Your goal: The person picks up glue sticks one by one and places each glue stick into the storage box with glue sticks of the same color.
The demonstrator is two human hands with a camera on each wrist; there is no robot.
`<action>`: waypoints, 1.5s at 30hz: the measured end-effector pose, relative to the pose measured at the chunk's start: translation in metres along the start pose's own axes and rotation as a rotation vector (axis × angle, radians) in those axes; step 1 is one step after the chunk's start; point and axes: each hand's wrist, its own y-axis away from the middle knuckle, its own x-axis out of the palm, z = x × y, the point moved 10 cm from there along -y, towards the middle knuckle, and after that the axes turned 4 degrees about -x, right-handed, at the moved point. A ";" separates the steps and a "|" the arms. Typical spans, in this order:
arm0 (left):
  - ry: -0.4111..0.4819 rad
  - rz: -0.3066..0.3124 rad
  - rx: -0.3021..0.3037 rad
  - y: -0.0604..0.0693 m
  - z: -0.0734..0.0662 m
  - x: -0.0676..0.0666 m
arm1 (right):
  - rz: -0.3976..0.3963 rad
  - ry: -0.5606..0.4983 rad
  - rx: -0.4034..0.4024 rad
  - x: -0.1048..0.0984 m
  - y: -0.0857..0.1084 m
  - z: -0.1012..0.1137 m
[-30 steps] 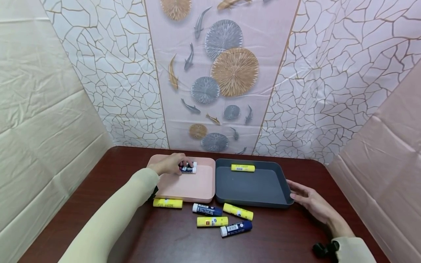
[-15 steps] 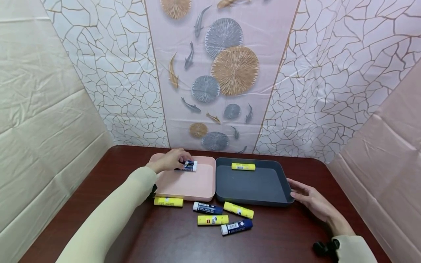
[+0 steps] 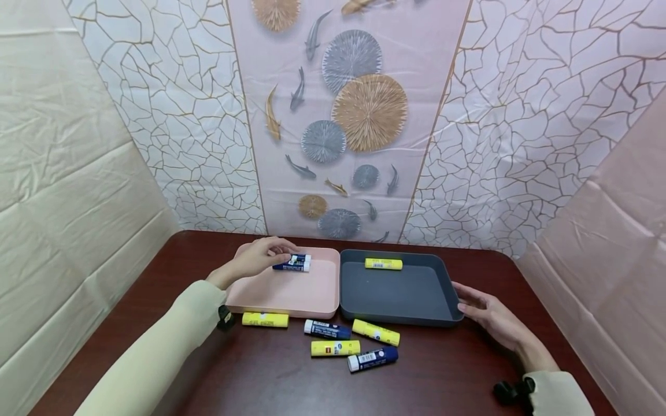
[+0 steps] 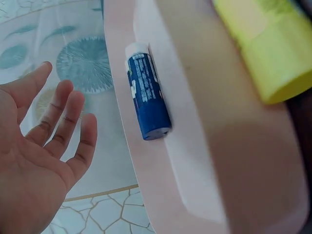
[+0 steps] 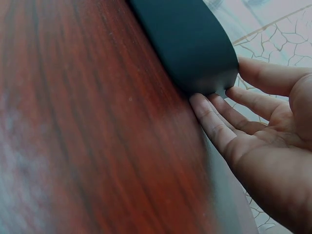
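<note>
Two dark blue glue sticks with white caps (image 3: 300,267) lie side by side in the pink tray (image 3: 291,294), near its back. My left hand (image 3: 260,257) hovers over their left ends, its fingers spread and holding nothing. In the left wrist view, the left hand (image 4: 44,151) appears apart from a blue glue stick (image 4: 147,95). My right hand (image 3: 496,320) touches the outer right side of the dark grey tray (image 3: 400,297) with extended fingers. The right wrist view shows its fingertips against the tray's corner (image 5: 204,58). A yellow glue stick (image 3: 383,264) lies at that tray's back.
In front of the trays, on the dark wooden table (image 3: 291,387), lie yellow glue sticks (image 3: 265,319), (image 3: 335,348), (image 3: 376,333) and blue glue sticks (image 3: 328,329), (image 3: 372,359). The trays stand side by side. A patterned cloth (image 3: 322,173) hangs behind the table.
My left hand has let go of a blue glue stick in the pink tray, spread its fingers and drawn back to the left. The right hand has stayed at the grey tray.
</note>
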 end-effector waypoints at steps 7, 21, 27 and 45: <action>0.053 0.000 0.064 0.020 -0.012 0.004 | -0.003 0.005 -0.006 -0.002 -0.001 -0.002; 0.068 0.083 0.062 0.044 -0.041 0.036 | 0.004 0.009 -0.016 -0.002 -0.002 -0.001; 0.091 0.133 0.112 0.049 -0.051 0.053 | -0.002 0.012 -0.010 -0.001 -0.001 0.001; 0.156 0.184 0.166 0.058 -0.068 0.086 | -0.024 0.031 -0.011 -0.004 -0.002 -0.003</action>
